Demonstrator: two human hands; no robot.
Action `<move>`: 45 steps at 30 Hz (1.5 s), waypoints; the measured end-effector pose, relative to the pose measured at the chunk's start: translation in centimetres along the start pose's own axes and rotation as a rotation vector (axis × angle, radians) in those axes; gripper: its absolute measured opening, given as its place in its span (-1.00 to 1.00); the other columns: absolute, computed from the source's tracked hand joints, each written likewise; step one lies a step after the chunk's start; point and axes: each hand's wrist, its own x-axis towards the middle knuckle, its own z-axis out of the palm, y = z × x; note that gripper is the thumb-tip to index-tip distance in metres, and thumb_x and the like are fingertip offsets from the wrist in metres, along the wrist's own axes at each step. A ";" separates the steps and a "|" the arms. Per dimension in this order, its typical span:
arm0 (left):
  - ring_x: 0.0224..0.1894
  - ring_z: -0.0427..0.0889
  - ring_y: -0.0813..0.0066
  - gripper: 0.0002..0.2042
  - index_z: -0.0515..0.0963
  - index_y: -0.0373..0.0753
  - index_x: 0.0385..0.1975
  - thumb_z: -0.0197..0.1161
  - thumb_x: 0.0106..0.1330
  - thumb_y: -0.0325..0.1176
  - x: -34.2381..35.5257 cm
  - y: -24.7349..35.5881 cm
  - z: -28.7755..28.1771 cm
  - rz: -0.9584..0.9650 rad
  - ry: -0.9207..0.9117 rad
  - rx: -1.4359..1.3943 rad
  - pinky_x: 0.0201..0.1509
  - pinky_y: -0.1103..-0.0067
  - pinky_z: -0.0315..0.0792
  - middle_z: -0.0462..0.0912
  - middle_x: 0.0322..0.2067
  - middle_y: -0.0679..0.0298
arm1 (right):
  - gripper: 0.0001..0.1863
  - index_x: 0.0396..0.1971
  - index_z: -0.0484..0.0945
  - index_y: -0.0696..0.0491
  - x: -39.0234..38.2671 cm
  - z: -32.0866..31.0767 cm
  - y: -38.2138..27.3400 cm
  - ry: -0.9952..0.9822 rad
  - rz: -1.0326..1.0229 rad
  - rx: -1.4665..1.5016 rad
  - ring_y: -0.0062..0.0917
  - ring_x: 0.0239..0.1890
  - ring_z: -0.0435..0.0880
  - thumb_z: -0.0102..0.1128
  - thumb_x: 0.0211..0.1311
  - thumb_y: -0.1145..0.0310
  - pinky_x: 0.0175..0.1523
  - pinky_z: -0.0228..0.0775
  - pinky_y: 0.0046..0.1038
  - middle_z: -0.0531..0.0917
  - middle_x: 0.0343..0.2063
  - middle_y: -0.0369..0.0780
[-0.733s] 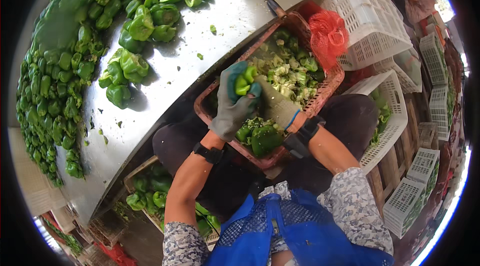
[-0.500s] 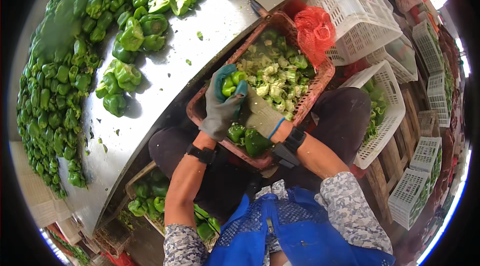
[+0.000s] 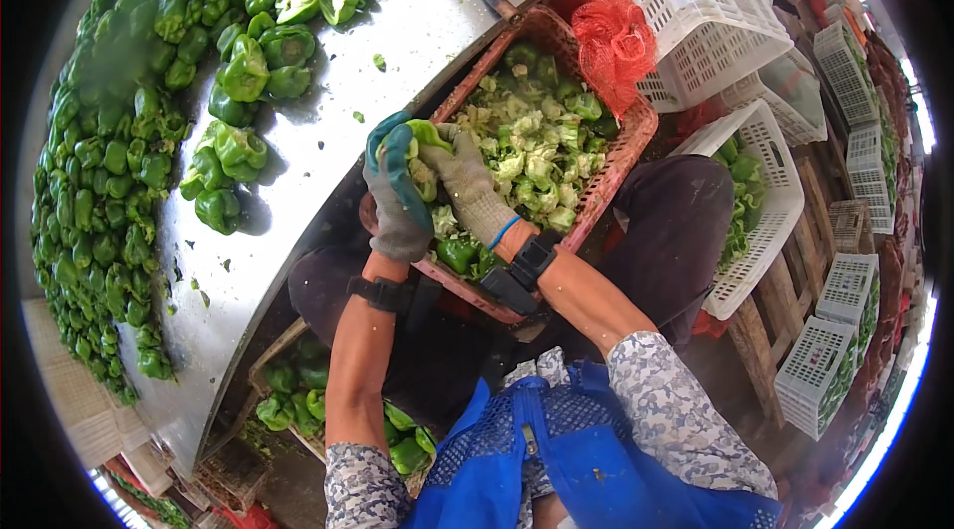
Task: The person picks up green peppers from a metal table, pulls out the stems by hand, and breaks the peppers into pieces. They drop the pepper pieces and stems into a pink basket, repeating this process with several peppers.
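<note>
Both my hands wear grey gloves with teal fingers. My left hand (image 3: 396, 193) and my right hand (image 3: 467, 183) close together around one green bell pepper (image 3: 423, 137), held over the near end of a red plastic crate (image 3: 622, 159). The crate rests on my lap and holds pale pepper cores, seeds and green scraps (image 3: 532, 147). A whole green pepper (image 3: 456, 254) lies in the crate just below my wrists. Black bands sit on both my wrists.
A curved steel table (image 3: 328, 132) on my left carries a big heap of green peppers (image 3: 99, 161). A red mesh bag (image 3: 614, 37) hangs at the crate's far corner. White crates (image 3: 696, 12) stand to the right, one with cut peppers (image 3: 743, 196). A wooden box of peppers (image 3: 298, 390) sits below.
My right hand has come up from the crate's near end to join the left on the pepper. The view has shifted slightly, with the crate now lower in the frame.
</note>
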 end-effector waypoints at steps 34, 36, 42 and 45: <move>-0.08 0.49 0.56 -0.67 0.46 -0.25 0.09 0.27 0.43 -0.25 0.3 0.0 2.9 -0.069 -0.100 0.046 0.05 0.56 0.43 0.55 -0.10 0.31 | -0.50 0.18 0.32 0.23 0.6 -2.8 -0.4 0.180 0.042 -0.691 -0.32 0.00 0.65 0.19 0.37 0.27 0.02 0.51 -0.29 0.63 -0.08 -0.04; -0.07 0.50 0.54 -0.65 0.43 -0.25 0.13 0.26 0.42 -0.29 -0.1 0.5 3.2 -0.156 -0.063 0.056 0.07 0.56 0.43 0.54 -0.10 0.30 | -0.50 0.16 0.31 0.25 0.4 -2.0 -0.6 0.178 -0.034 -0.600 -0.31 -0.04 0.62 0.09 0.45 0.18 0.00 0.49 -0.27 0.61 -0.11 -0.03; -0.06 0.50 0.54 -0.69 0.39 -0.23 0.16 0.08 0.44 -0.49 0.5 -2.6 1.5 -0.080 0.009 0.247 0.06 0.60 0.45 0.52 -0.05 0.27 | -0.62 0.01 0.38 0.16 1.9 -1.1 -0.1 0.002 0.316 -0.080 -0.38 -0.23 0.56 0.07 0.46 0.15 -0.19 0.45 -0.25 0.61 -0.17 -0.10; -0.08 0.50 0.56 -0.70 0.41 -0.23 0.13 0.07 0.42 -0.52 0.8 -3.7 0.8 -0.001 0.015 0.227 0.03 0.61 0.46 0.53 -0.09 0.29 | -0.57 -0.02 0.37 0.19 3.0 -1.4 3.7 0.070 0.088 -0.130 -0.34 -0.22 0.58 0.10 0.44 0.11 -0.22 0.44 -0.23 0.61 -0.21 -0.12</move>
